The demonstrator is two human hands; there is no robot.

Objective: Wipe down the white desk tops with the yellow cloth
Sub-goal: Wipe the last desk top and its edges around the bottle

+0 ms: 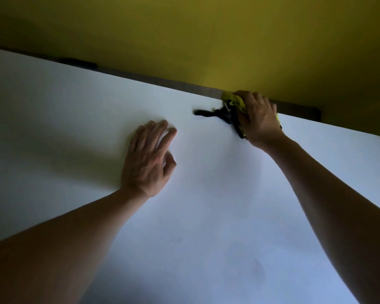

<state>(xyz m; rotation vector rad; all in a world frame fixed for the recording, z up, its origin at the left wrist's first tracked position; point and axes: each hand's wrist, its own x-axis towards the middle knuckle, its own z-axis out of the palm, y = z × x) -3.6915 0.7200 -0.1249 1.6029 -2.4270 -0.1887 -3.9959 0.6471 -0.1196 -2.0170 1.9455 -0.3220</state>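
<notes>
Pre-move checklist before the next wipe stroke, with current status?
1. Cloth in hand: ok. The right hand grips the yellow cloth at the desk's far edge.
2. Cloth on the surface: ok, it presses on the white desk top.
3. Bracing hand: ok. The left hand rests on the desk, fingers relaxed, apart from the cloth.
4. Stroke path: not ok. A black object lies against the cloth; what it is cannot be told.
5. Marks left to wipe: not ok. Faint smudges show on the near part of the desk.
6. Cloth cleanliness: cannot tell.
</notes>
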